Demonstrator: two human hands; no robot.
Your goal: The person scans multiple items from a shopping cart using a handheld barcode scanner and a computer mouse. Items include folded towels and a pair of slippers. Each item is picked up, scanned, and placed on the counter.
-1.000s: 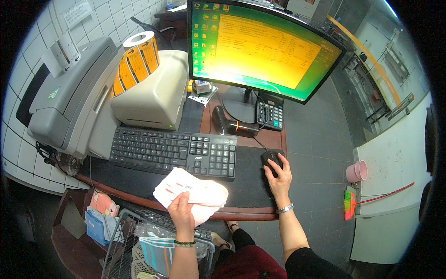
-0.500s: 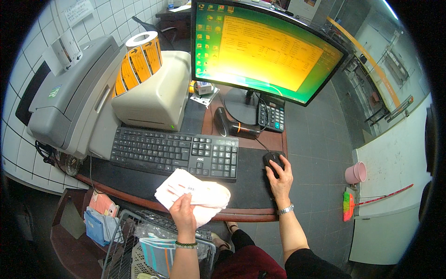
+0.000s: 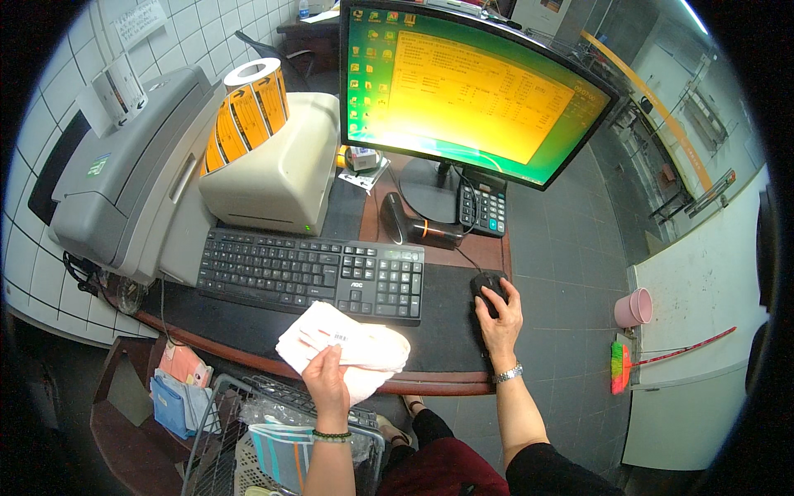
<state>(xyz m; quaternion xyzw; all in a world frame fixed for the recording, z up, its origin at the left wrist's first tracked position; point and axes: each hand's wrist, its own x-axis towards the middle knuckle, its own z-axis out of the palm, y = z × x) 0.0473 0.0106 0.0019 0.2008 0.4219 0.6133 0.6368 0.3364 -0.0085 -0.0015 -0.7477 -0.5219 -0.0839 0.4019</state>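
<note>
My left hand [image 3: 326, 382] is closed on a folded pale pink towel [image 3: 376, 347], pinching it near a small white barcode label [image 3: 339, 338]. The towel lies over the desk's front edge, just below the black keyboard [image 3: 314, 271]. At the desk's right side, my right hand [image 3: 499, 321] is wrapped over a black computer mouse [image 3: 488, 289]. A barcode scanner [image 3: 422, 227] lies behind the keyboard, with a calculator [image 3: 484, 207] to its right. The lit monitor [image 3: 471, 87] shows a yellow window on a green desktop.
A beige label printer [image 3: 277, 178] carries a roll of orange labels [image 3: 246, 116]; a larger grey printer [image 3: 124, 174] stands left of it. Below the desk is a wire cart [image 3: 217, 405] with packaged textiles. A pink bucket [image 3: 633, 307] and a broom [image 3: 619, 366] are at right.
My right hand and the mouse have shifted very slightly to the right. My left hand and the towel stay in place.
</note>
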